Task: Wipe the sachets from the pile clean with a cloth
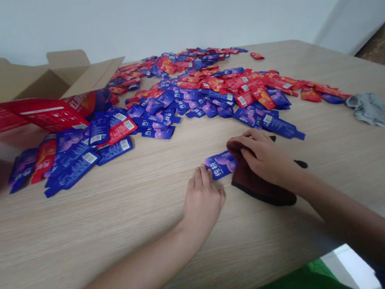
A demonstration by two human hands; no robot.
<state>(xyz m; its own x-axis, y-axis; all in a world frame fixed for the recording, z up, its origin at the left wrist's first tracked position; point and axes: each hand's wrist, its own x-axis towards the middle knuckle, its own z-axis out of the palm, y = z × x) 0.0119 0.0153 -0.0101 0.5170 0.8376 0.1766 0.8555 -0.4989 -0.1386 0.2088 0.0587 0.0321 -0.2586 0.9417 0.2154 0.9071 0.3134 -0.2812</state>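
A blue and purple flat packet (221, 165) lies on the table between my hands, its right end beside or under dark maroon fabric. My left hand (204, 199) has its fingertips pressed together on the packet's left edge. Thumb and fingers of my right hand (267, 159) pinch the upper edge of the dark maroon fabric piece (248, 180). Black edging runs along the fabric's lower side, and a black tip sticks out to the right of my wrist. My palm covers part of the cloth, so its full shape is hidden.
Piles of red and blue packets (187, 98) spread across the back of the wooden table (137, 243). An open cardboard box (32, 84) with red printed flaps stands at the left, more packets before it. A crumpled grey glove (374, 109) lies at the right.
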